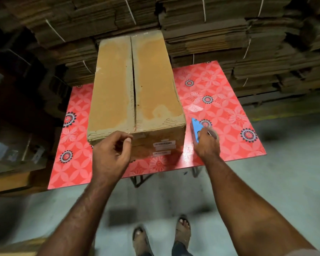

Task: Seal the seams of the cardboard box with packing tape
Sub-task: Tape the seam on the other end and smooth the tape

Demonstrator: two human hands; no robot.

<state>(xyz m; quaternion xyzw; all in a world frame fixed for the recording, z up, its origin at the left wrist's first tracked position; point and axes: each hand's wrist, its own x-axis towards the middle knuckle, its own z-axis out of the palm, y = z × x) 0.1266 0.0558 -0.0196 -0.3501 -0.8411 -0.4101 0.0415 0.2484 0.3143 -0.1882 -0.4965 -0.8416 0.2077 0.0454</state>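
Note:
A long brown cardboard box lies on a red patterned table, its two top flaps meeting along an open middle seam. White labels sit on its near end. My left hand hovers at the box's near left corner, fingers curled, thumb and forefinger pinched together; whether a tape end is between them I cannot tell. My right hand rests on the table just right of the box, gripping a blue tape dispenser that carries a roll of clear tape.
Bundled stacks of flattened cardboard rise behind and to the right of the table. Dark shelving and clutter stand to the left. A grey concrete floor lies below, with my sandalled feet near the table's front edge.

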